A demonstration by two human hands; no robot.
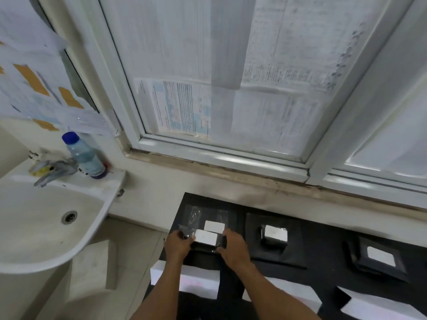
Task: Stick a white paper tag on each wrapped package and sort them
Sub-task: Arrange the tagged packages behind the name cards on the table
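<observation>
I hold a black wrapped package with a white paper tag on its top, between both hands over the left end of the black table. My left hand grips its left edge and my right hand grips its right edge. Just behind it lies another package in clear film with a white tag. To the right rest two more tagged black packages, one in the middle and one at the far right.
A white sink with a tap and a blue-capped bottle stands to the left. A papered window rises behind the table. White sheets lie at the table's near edge.
</observation>
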